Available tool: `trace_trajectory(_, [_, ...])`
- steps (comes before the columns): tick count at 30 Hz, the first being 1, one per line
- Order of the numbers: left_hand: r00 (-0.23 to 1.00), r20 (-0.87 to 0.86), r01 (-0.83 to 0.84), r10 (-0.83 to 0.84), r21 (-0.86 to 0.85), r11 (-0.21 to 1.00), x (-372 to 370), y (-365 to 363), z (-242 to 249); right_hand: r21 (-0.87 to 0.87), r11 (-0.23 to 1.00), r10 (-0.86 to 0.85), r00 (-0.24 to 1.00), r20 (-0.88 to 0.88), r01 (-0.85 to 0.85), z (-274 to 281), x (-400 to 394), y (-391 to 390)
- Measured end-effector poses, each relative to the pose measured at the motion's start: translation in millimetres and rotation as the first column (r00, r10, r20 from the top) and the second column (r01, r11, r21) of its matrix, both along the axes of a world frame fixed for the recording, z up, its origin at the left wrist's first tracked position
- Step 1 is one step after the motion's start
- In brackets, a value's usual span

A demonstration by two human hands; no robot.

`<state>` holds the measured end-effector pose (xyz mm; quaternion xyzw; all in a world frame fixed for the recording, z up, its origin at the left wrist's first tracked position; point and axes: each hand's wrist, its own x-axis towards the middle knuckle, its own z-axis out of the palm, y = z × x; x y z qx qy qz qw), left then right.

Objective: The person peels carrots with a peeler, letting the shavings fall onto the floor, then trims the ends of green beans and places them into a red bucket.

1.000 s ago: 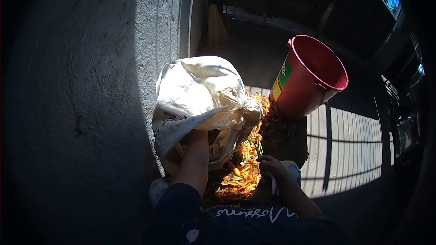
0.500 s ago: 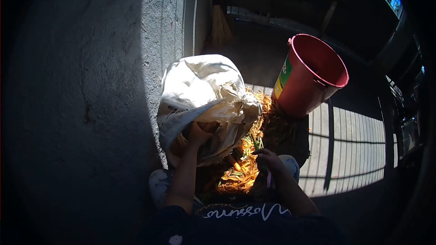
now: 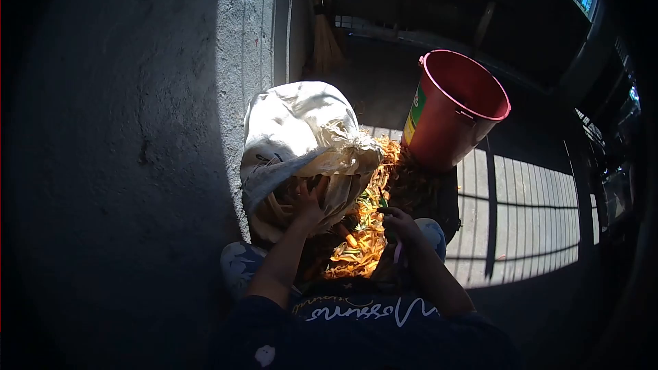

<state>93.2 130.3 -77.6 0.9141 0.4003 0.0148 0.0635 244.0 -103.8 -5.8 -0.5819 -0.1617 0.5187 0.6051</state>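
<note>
The big white sack (image 3: pixel 301 140) is slumping on the floor against the concrete wall (image 3: pixel 137 130), the red bucket (image 3: pixel 456 109) tilting just beyond its far right. The person's left hand (image 3: pixel 306 207), a second ago buried in the sack's mouth, is now drawing back with fingers spread, grasping nothing I can make out. The right hand (image 3: pixel 399 225) is clenching a thin green stem (image 3: pixel 384 203) over the orange peelings (image 3: pixel 360 243).
</note>
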Motion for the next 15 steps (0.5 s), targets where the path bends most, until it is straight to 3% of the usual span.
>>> trace_trajectory(1, [1.000,0.004,0.003,-0.003,-0.001,1.000,7.9,4.1,11.9,0.038,0.999,-0.011,0.998,-0.064,0.013,1.7,-0.8,-2.5])
trace_trajectory(3, [0.994,0.092,-0.027,0.062,-0.336,0.941,20.4,15.8,31.6,0.100,0.994,-0.039,0.999,-0.016,0.040,-2.9,-2.0,-2.1])
trace_trajectory(4, [0.994,0.094,-0.025,0.059,-0.333,0.943,19.9,17.6,24.9,0.124,0.989,-0.083,0.997,-0.006,0.083,2.2,-6.0,-3.4])
trace_trajectory(5, [0.998,-0.070,-0.029,0.012,-0.257,0.966,23.0,21.3,13.5,0.152,0.980,-0.130,0.992,0.007,0.127,7.6,-6.9,-3.4])
trace_trajectory(6, [0.973,-0.231,-0.018,-0.024,-0.179,0.984,28.7,25.1,6.1,0.228,0.966,-0.097,0.988,-0.117,0.122,9.9,-5.7,-6.0])
trace_trajectory(7, [0.975,-0.220,-0.010,-0.030,-0.174,0.985,33.8,27.3,4.6,0.234,0.964,-0.104,0.989,-0.107,0.126,11.6,-3.1,-6.7])
trace_trajectory(9, [0.965,-0.260,-0.074,0.021,-0.194,0.978,33.3,29.3,6.6,0.319,0.931,-0.077,0.949,-0.306,0.179,12.5,-3.0,-7.8])
trace_trajectory(10, [0.966,-0.258,-0.071,0.019,-0.194,0.978,29.7,28.1,10.7,0.272,0.945,-0.101,0.954,-0.282,0.180,14.5,-0.2,-7.9])
trace_trajectory(12, [0.997,0.063,-0.028,0.043,-0.227,0.974,19.8,27.1,22.6,0.297,0.940,-0.077,0.951,-0.298,0.169,18.7,3.9,-8.4])
trace_trajectory(13, [0.997,0.063,-0.031,0.046,-0.222,0.974,12.5,28.6,26.6,0.320,0.934,-0.050,0.946,-0.319,0.157,20.4,4.9,-7.5])
trace_trajectory(14, [0.945,0.319,0.107,-0.078,-0.076,0.991,1.3,27.7,29.8,0.320,0.935,-0.044,0.945,-0.324,0.153,20.6,4.1,-5.8])
trace_trajectory(15, [0.818,0.529,0.204,-0.227,0.103,0.974,-8.9,23.7,32.5,0.332,0.937,-0.032,0.972,-0.231,0.110,24.4,0.9,-1.5])
